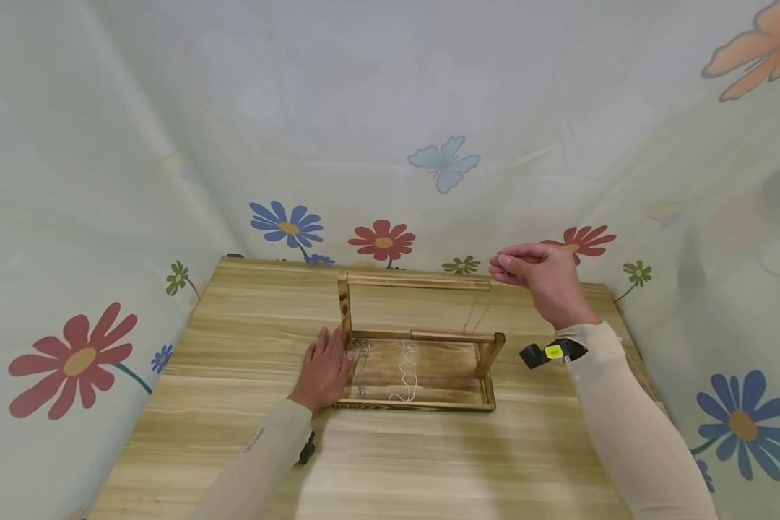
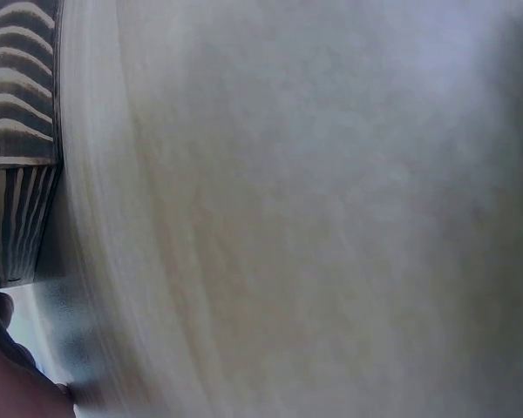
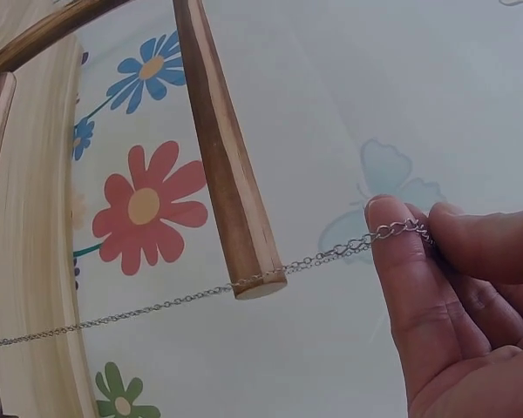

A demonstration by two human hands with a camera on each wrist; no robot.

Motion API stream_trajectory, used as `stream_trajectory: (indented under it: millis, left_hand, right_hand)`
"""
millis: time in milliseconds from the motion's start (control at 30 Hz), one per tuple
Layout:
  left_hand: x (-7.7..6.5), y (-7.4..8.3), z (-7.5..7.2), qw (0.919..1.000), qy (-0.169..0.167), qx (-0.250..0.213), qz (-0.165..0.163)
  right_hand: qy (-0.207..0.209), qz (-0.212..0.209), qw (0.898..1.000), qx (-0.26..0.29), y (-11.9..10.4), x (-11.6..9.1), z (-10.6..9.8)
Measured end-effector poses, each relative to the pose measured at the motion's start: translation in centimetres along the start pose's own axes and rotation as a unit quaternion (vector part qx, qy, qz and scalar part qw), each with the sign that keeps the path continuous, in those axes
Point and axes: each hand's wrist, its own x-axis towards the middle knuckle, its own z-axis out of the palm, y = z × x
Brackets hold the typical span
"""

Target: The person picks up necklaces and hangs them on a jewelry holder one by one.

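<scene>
A brown wooden jewellery stand (image 1: 422, 406) has a tray base, a lower bar (image 1: 451, 336) and a higher bar (image 1: 416, 280) whose right end is free. My right hand (image 1: 552, 282) is raised beside that free end and pinches a silver chain necklace (image 3: 174, 303) between thumb and index finger. The chain stretches past the bar's tip toward the lower bar; whether it loops round the higher bar I cannot tell. With fingers extended, my left hand (image 1: 323, 370) rests against the stand's left side. The left wrist view catches a striped wooden corner (image 2: 17, 113) of the stand.
Inside the tray lie a pale chain (image 1: 406, 372) near the middle and another thin chain (image 1: 362, 350) at the left. The stand sits on a wood-grain table (image 1: 260, 303). Behind it hangs a flower-printed backdrop (image 1: 338, 144).
</scene>
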Motion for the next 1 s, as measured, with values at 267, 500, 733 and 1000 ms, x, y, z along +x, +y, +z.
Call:
stream_trajectory:
  millis: [267, 500, 733, 1000]
  left_hand:
    - [-0.1, 0.1, -0.1, 1.0, 0.006, 0.006, 0.001]
    - [-0.2, 0.3, -0.1, 0.9999, 0.009, 0.009, 0.001]
    - [0.0, 0.3, -0.1, 1.0, 0.009, 0.004, 0.0]
    - [0.0, 0.2, 0.0, 1.0, 0.005, -0.003, -0.005]
  right_hand:
    - [-0.001, 0.016, 1.0, 0.008, 0.0, 0.3, 0.7]
    - [-0.004, 0.026, 1.0, 0.015, -0.2, 0.6, 1.4]
    - [-0.012, 0.033, 0.999, 0.014, -0.2, 1.0, 2.2]
    - [-0.017, 0.037, 0.999, 0.023, 0.0, 1.6, 3.8]
